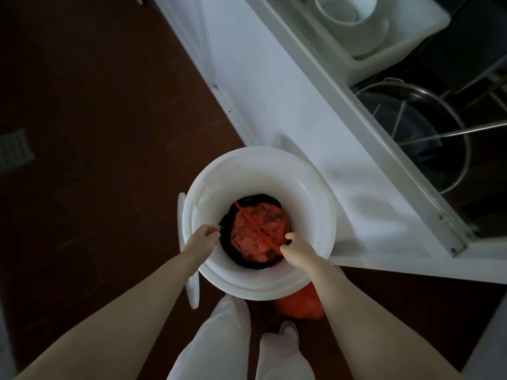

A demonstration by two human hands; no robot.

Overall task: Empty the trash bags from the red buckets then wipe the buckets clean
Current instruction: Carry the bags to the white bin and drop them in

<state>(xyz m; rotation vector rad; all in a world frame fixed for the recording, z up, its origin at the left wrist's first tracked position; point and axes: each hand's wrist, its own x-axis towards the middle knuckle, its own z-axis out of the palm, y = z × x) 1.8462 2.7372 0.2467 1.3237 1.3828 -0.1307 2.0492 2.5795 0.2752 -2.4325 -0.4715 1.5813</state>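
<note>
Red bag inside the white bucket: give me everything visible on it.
The red translucent plastic bag sits bunched and full at the bottom of the round white plastic bucket, on something dark that rings it. A thin red strip crosses its top diagonally. The right hand pinches the strip's near end; the left hand sits at the bucket's left rim, apart from the bag.

Bagged trash sits in the bucket ahead of your feet; cabinet behind it, drawer further right.
</note>
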